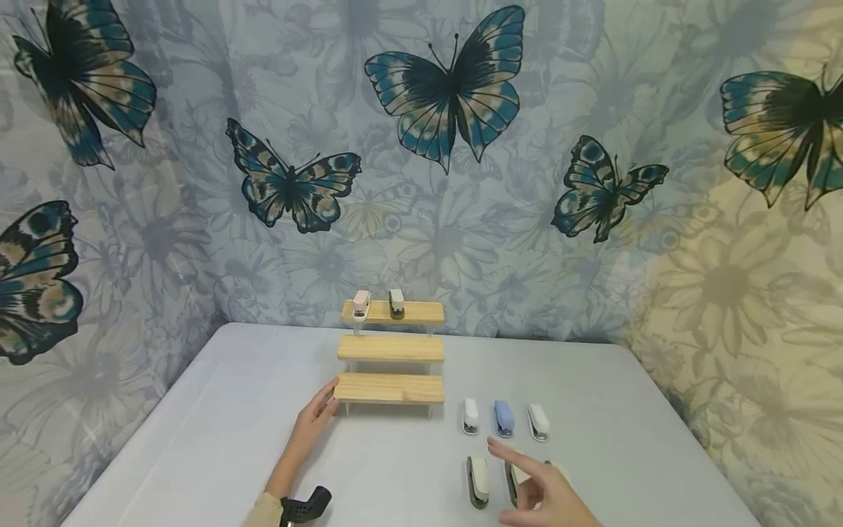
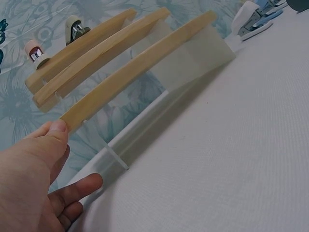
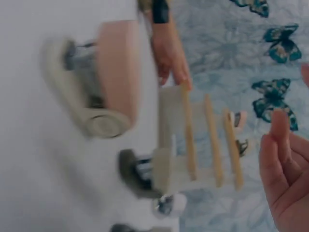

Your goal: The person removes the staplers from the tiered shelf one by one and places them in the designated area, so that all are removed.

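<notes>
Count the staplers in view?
7: two on the top shelf, pink and dark; three in a row on the table; two nearer, one exposed, one partly behind the right hand.

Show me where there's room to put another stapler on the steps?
The middle shelf and bottom shelf are bare. The top shelf is free right of the two staplers. It's crowded by the right hand, among the table's staplers.

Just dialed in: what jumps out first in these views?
A three-tier wooden shelf stands mid-table, with two small staplers on its top step. The left hand touches the bottom step's left end, while the right hand hovers open over more staplers lying at right.
</notes>
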Motion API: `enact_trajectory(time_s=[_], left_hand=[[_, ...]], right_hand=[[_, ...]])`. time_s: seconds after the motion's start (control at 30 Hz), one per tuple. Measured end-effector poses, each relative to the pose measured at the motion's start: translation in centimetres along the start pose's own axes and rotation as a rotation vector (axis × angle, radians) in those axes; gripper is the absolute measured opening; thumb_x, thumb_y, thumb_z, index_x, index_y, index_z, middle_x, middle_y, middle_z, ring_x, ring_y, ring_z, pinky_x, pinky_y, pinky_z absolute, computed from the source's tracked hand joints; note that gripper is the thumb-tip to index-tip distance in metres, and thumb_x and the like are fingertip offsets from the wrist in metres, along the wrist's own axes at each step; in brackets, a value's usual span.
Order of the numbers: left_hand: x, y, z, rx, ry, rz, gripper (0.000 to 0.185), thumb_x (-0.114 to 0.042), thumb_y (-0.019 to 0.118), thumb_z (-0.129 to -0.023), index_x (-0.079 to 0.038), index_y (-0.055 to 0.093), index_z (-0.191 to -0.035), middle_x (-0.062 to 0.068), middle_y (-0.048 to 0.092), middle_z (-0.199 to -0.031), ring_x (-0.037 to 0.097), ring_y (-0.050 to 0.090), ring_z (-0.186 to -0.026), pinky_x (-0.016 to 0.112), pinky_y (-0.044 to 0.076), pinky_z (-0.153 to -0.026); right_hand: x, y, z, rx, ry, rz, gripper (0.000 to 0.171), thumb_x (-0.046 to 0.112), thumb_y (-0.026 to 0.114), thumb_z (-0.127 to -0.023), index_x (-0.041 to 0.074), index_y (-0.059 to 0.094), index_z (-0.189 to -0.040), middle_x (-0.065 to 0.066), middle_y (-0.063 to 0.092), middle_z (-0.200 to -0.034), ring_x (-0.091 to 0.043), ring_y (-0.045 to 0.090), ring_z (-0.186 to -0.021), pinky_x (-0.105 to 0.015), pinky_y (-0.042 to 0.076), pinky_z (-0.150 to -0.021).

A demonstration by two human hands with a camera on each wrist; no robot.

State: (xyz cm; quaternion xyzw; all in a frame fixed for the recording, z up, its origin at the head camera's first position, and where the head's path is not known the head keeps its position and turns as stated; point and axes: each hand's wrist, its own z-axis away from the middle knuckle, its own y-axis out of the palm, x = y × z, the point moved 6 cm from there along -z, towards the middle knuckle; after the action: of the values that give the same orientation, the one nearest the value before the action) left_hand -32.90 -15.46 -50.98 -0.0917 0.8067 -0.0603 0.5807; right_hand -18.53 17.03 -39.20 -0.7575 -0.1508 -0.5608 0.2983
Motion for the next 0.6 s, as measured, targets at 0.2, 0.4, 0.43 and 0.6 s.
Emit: enact_trajectory(time_s=[0.2,0.4,0.43,0.6], left_hand=[[0.2,-0.1,0.3,0.004,-0.002,-0.017,0.04,-0.032,0.043,-0.08,-0.025,0.035,-0.118,-0.003,0.032,-0.121,0.015,0.031,-0.107,0.032,0.036,-0.079],[0.3,-0.2,0.8,0.005,0.012,-0.017,0.04,-0.03,0.043,-0.081,-0.023,0.034,-0.119,0.0,0.031,-0.122,0.019,0.032,-0.106,0.03,0.037,-0.077],[0.2,-0.3,0.8,0.005,0.02,-0.017,0.04,-0.029,0.043,-0.081,-0.022,0.034,-0.119,0.0,0.031,-0.122,0.019,0.033,-0.106,0.03,0.037,-0.077],[-0.3,-0.1,0.2,0.031,0.045,-0.015,0.04,-0.029,0.042,-0.081,-0.021,0.034,-0.12,0.001,0.03,-0.122,0.02,0.032,-0.106,0.031,0.037,-0.077]], right_hand=[[2.7,-1.1,-4.3,0.062,-0.127,-0.163,0.055,-0.014,0.039,-0.077,-0.003,0.012,-0.124,-0.014,0.054,-0.072,-0.018,0.047,-0.044,-0.033,0.044,-0.044],[3.2,-2.7,-10.1,-0.002,-0.075,-0.082,0.055,-0.001,0.046,-0.078,0.001,0.016,-0.125,-0.017,0.052,-0.085,-0.019,0.049,-0.047,-0.037,0.044,-0.049],[2.9,-3.2,-11.1,-0.027,-0.058,-0.085,0.054,0.002,0.046,-0.079,0.002,0.017,-0.125,-0.017,0.047,-0.098,-0.019,0.049,-0.048,-0.038,0.044,-0.049],[-0.1,-5.6,-15.5,-0.166,-0.063,-0.124,0.05,0.012,0.047,-0.08,0.008,0.024,-0.124,-0.009,0.017,-0.127,-0.019,0.048,-0.052,-0.036,0.044,-0.051]])
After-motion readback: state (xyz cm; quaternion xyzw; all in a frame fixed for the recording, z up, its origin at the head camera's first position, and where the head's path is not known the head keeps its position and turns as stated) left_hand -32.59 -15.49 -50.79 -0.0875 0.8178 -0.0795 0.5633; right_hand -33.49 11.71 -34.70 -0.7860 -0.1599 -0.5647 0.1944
